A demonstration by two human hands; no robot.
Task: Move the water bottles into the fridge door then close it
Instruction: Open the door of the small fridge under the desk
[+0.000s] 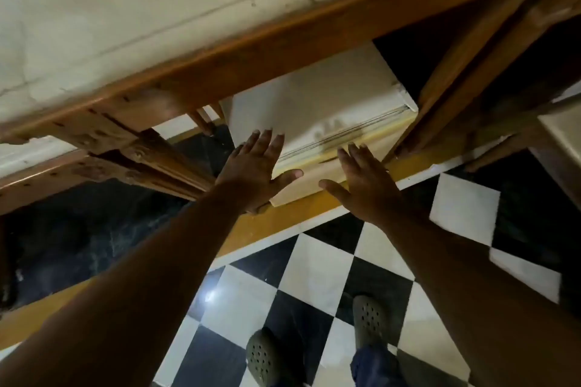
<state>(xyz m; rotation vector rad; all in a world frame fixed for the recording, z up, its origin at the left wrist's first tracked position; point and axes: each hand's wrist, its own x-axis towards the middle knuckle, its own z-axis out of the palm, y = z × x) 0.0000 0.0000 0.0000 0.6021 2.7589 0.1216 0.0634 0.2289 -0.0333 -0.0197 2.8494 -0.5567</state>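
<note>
Head view: left hand (254, 163) flat, fingers spread, on the white fridge (314, 97); right hand (364, 179) spread just beside it. Wooden frame (220, 63) boxes it in. No bottles visible. Checkered floor (314, 267), clogs (267, 358) below.

the fridge (317, 97) is smooth, matt off-white; the door frame (283, 38) is worn, glossy varnished wood; the checkered floor (314, 267) is glossy tile; the clogs (262, 355) look like matt perforated rubber.
</note>
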